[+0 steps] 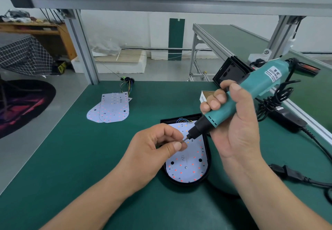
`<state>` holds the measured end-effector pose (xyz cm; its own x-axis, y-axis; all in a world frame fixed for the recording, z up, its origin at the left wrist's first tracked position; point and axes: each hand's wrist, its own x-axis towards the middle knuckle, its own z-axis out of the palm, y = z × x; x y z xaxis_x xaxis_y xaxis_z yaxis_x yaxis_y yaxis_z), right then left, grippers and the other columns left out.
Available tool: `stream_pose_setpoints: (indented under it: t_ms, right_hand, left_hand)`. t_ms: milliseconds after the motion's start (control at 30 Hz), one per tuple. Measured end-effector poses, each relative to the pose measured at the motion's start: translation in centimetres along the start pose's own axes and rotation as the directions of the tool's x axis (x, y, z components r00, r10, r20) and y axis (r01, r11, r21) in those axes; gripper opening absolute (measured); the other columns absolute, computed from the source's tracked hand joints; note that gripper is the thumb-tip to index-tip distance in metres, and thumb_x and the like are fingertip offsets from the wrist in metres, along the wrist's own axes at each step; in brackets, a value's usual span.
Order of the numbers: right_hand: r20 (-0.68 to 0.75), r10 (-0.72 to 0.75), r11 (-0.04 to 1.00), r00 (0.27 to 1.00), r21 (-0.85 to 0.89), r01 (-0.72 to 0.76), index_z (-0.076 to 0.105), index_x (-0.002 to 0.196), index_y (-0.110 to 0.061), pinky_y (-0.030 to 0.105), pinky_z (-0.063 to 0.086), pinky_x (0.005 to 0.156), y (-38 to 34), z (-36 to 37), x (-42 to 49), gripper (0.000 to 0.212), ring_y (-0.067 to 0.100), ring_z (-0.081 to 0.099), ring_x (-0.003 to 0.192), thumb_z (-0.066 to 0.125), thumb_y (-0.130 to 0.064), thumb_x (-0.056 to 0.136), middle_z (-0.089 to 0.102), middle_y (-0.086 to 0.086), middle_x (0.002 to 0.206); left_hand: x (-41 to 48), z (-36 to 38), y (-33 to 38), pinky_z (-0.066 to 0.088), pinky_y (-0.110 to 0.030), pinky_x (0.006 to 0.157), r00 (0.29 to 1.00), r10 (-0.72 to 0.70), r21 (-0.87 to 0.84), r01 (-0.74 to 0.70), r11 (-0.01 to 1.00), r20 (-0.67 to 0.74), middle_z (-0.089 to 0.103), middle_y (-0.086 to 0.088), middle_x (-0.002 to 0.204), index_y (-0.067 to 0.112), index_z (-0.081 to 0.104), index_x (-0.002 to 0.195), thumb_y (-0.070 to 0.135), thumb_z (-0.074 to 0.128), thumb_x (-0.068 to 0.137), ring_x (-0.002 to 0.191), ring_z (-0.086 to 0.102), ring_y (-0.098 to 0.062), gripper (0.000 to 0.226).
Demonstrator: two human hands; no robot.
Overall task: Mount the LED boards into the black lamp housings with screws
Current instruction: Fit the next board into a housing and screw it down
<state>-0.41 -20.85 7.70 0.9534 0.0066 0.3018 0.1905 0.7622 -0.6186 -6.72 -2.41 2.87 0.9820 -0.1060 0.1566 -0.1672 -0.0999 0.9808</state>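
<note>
While the LED board (pixel 186 159) lies seated in the black lamp housing (pixel 208 150), a screw is pinched by the left hand (pixel 152 147) at the bit of the electric screwdriver (pixel 239 100), gripped above it by the right hand (pixel 233 120).

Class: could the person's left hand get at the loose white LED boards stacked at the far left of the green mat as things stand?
Probably yes: the green mat between the left hand and the loose white LED boards lies bare. But its fingers pinch a small screw at the teal electric screwdriver tip, so it must let go first.
</note>
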Motion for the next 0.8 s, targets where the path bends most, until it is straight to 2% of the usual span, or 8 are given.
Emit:
stream_pose_setpoints:
  t_ms: [100,200,467,600,667,733,800]
  right_hand:
    - [0.011,-0.006,0.998,1.0,-0.057,0.006,0.059,0.102,-0.013,0.031,0.05,0.066,0.2,0.2,0.0,0.009,0.015,0.051,0.063,0.059,-0.022,0.102,0.049,0.0,0.074]
    - [0.017,-0.017,0.997,1.0,-0.071,0.019,0.058,0.103,-0.013,0.031,0.051,0.066,0.3,0.2,0.0,0.01,0.015,0.051,0.062,0.059,-0.023,0.102,0.049,-0.001,0.074]
    - [-0.037,-0.039,0.998,0.999,-0.055,0.037,0.06,0.099,-0.013,0.031,0.05,0.067,0.6,0.0,-0.1,0.01,0.016,0.051,0.062,0.058,-0.022,0.102,0.048,0.0,0.073]
    - [-0.082,-0.03,0.999,0.996,-0.026,0.028,0.061,0.095,-0.015,0.031,0.049,0.067,0.5,-0.1,0.1,0.011,0.015,0.049,0.063,0.057,-0.023,0.102,0.048,-0.001,0.074]
    - [-0.099,-0.022,1.0,0.995,-0.009,0.021,0.061,0.094,-0.015,0.031,0.049,0.067,0.5,-0.2,0.1,0.012,0.015,0.049,0.063,0.058,-0.023,0.103,0.048,-0.002,0.074]
    - [-0.101,-0.013,1.0,0.995,0.01,0.014,0.062,0.093,-0.016,0.03,0.049,0.067,0.4,-0.3,0.2,0.013,0.014,0.048,0.063,0.059,-0.023,0.103,0.047,-0.002,0.074]
    - [-0.102,-0.012,1.0,0.995,0.021,0.014,0.064,0.091,-0.017,0.03,0.05,0.068,0.4,-0.4,0.3,0.013,0.014,0.048,0.064,0.06,-0.024,0.102,0.047,-0.002,0.075]
  left_hand:
    - [-0.1,0.0,-0.1,0.058,-0.041,0.097,1.0,0.004,0.075,-0.003,0.997,-0.021,0.082,0.005,0.097,0.037,0.074,0.097,0.02,0.071,0.09,0.101,0.078,-0.012,0.019]
    - [-0.2,0.0,-0.1,0.057,-0.044,0.098,1.0,-0.006,0.103,0.008,0.995,-0.018,0.082,0.009,0.097,0.041,0.074,0.099,0.023,0.071,0.09,0.101,0.077,-0.01,0.02]
    - [-0.1,0.1,-0.5,0.057,-0.021,0.094,1.0,0.017,0.071,-0.017,0.997,-0.001,0.082,0.008,0.101,0.04,0.075,0.101,0.023,0.072,0.09,0.103,0.077,-0.01,0.021]
    - [0.1,-0.2,-0.2,0.056,-0.023,0.098,0.997,0.073,0.069,-0.072,0.995,-0.014,0.08,0.01,0.111,0.042,0.073,0.111,0.028,0.073,0.093,0.111,0.075,-0.011,0.023]
    - [0.4,-0.7,-0.2,0.058,-0.024,0.092,0.99,0.089,0.101,-0.077,0.992,-0.113,0.079,0.014,0.111,0.046,0.07,0.115,0.04,0.068,0.093,0.108,0.074,-0.009,0.022]
    - [0.9,-1.8,-0.4,0.059,-0.031,0.081,0.967,0.028,0.179,0.018,0.984,-0.252,0.077,0.018,0.102,0.045,0.066,0.115,0.042,0.063,0.095,0.093,0.074,-0.005,0.021]
    - [1.3,-2.8,-0.7,0.061,-0.041,0.072,0.955,-0.092,0.345,0.191,0.919,-0.283,0.073,0.022,0.092,0.041,0.061,0.117,0.042,0.058,0.099,0.076,0.071,-0.006,0.018]
